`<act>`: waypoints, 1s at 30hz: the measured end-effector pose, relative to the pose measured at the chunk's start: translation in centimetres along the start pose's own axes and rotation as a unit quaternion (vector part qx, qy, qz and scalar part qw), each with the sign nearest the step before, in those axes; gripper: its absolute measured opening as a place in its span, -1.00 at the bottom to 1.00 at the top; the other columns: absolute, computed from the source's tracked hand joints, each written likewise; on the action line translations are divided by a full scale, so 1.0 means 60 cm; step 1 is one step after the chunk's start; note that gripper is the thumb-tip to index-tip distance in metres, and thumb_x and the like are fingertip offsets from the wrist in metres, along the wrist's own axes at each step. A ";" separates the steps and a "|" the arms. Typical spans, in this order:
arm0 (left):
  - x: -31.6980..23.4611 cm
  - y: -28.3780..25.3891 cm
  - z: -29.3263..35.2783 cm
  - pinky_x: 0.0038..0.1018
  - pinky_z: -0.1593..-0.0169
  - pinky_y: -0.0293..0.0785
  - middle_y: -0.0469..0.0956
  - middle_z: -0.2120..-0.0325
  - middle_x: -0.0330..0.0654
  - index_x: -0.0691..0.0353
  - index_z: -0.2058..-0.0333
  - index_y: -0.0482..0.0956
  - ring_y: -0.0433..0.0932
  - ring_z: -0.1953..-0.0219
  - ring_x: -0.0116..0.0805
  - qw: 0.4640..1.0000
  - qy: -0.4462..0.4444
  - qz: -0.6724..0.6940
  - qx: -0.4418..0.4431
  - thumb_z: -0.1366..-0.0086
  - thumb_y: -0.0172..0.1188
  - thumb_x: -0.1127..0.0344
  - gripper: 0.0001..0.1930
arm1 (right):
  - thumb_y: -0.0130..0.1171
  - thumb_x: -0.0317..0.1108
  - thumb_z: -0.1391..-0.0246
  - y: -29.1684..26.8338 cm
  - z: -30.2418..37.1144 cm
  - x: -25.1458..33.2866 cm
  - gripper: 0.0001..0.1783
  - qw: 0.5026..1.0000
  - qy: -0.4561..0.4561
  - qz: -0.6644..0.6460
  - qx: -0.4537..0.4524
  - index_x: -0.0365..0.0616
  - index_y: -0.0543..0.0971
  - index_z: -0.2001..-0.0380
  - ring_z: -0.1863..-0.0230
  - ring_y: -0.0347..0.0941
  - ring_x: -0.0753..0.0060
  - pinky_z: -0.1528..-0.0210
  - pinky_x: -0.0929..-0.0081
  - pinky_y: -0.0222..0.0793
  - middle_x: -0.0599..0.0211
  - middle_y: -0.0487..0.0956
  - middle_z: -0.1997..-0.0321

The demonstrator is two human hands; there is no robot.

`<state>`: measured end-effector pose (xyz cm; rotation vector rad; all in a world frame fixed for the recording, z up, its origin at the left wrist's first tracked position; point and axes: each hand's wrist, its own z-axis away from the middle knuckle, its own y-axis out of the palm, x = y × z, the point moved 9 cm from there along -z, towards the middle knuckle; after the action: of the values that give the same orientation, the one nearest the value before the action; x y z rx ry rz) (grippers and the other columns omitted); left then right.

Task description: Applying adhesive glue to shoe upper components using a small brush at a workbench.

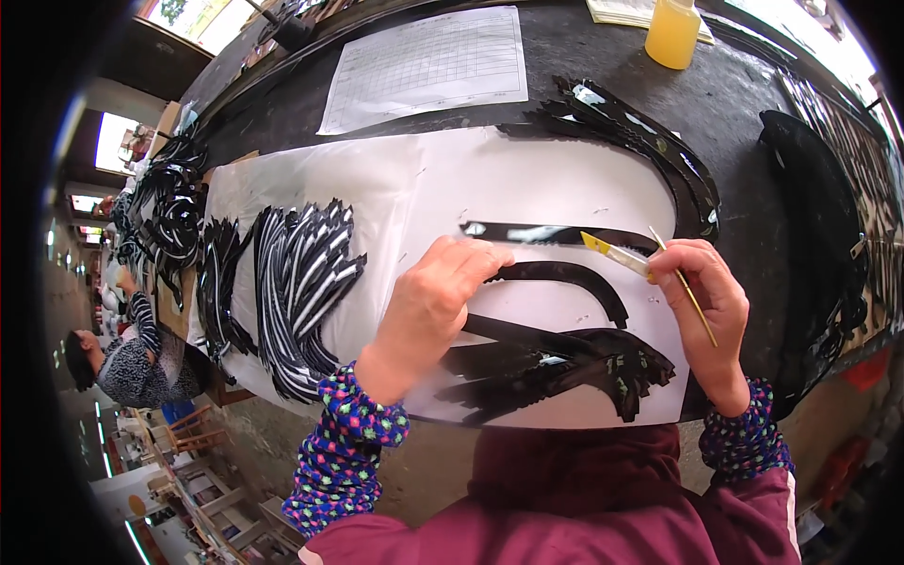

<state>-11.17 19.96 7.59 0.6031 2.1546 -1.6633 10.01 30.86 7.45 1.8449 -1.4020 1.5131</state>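
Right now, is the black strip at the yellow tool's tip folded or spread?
Spread: the black strip lies lengthwise on the white board, no fold visible; right end unclear.

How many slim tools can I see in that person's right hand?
2, both in the right hand: a yellow-tipped tool pointing out to the left, and a thin golden stick slanting down across the hand. Others could be hidden in the grip.

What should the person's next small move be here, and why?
Probably steady the nearly straight, glossy black strip with the left hand before moving the slim yellow-and-white tool: the right hand holds that tool, yellow end over the strip, while the left fingers are near the strip's left end. Their contact is unclear.
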 end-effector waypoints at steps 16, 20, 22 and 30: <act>-0.061 0.034 0.008 -0.38 0.04 0.31 0.59 0.13 -0.29 0.12 0.10 0.67 0.50 0.09 -0.31 0.996 0.042 -0.068 -0.034 -0.07 0.27 0.57 -0.63 | 0.15 -0.65 -0.22 0.001 0.037 -0.040 -0.89 0.984 0.130 -0.098 0.077 -0.33 0.59 0.20 0.28 0.53 0.60 0.47 0.73 0.53 0.24 0.53 0.15; -0.033 0.023 0.048 -0.32 -0.07 0.23 0.53 0.04 -0.28 0.08 -0.04 0.63 0.44 0.01 -0.26 0.984 -0.052 -0.149 -0.077 -0.13 0.34 0.42 -0.56 | 0.17 -0.66 -0.20 -0.005 0.042 -0.037 -0.89 0.975 0.178 -0.098 0.085 -0.33 0.59 0.21 0.31 0.52 0.62 0.57 0.74 0.45 0.24 0.54 0.14; -0.019 0.024 0.062 -0.27 -0.16 0.09 0.45 -0.06 -0.26 0.05 -0.17 0.55 0.37 -0.06 -0.29 0.976 -0.096 -0.184 -0.060 -0.18 0.33 0.28 -0.47 | 0.17 -0.67 -0.20 -0.010 0.039 -0.025 -0.89 0.974 0.189 -0.088 0.085 -0.33 0.59 0.22 0.32 0.51 0.64 0.59 0.75 0.43 0.23 0.54 0.13; -0.002 0.017 0.087 -0.17 -0.11 0.09 0.38 0.21 -0.33 0.01 -0.17 0.55 0.32 0.17 -0.37 0.964 -0.131 -0.224 -0.060 -0.30 0.22 0.11 -0.53 | 0.10 -0.69 -0.22 0.085 -0.052 0.050 -0.86 0.984 0.079 -0.093 0.127 -0.35 0.58 0.19 0.29 0.53 0.53 0.33 0.64 0.50 0.15 0.55 0.12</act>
<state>-10.43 15.08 5.54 -0.1508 2.2785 -1.6868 3.80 29.71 9.73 1.8909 -0.9737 1.7602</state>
